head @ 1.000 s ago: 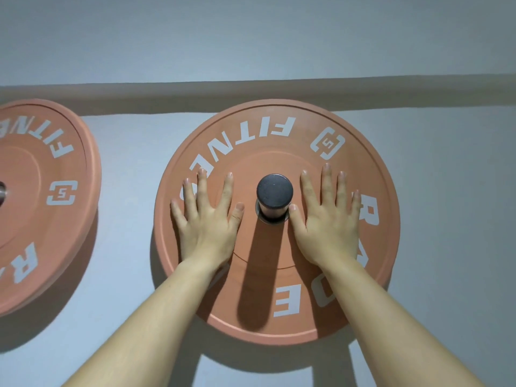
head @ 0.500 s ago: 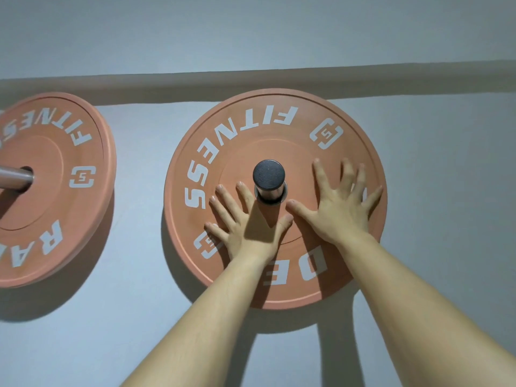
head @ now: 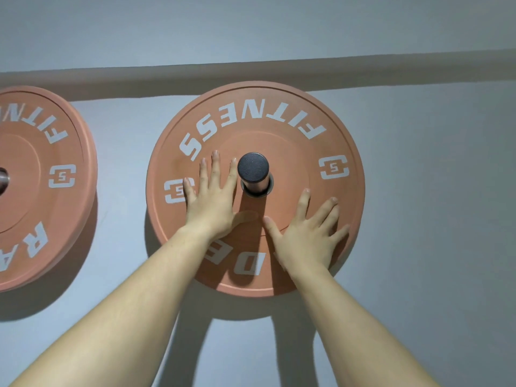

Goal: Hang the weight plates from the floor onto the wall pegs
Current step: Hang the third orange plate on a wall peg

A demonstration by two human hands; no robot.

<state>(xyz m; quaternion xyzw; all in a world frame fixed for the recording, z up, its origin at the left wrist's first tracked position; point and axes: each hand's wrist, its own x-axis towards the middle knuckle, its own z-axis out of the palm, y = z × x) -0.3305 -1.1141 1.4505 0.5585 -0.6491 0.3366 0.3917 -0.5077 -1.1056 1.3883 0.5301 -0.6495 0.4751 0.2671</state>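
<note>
A salmon-coloured weight plate (head: 293, 129) with white lettering hangs on a black-capped wall peg (head: 253, 171) in the middle of the view. My left hand (head: 210, 202) lies flat on its face just left of the peg, fingers straight and pointing up. My right hand (head: 308, 236) presses flat on the lower right of the plate, fingers spread toward the rim. A second matching plate (head: 42, 188) hangs on another peg at the left edge, partly cut off.
The plates hang on a plain grey wall (head: 432, 191). A horizontal ledge (head: 391, 71) runs along the wall just above them. Bare wall lies to the right of the middle plate and below both plates.
The middle plate has turned clockwise under my palms; its lettering has shifted round. My left hand moved up beside the peg and my right hand slid down toward the lower right rim.
</note>
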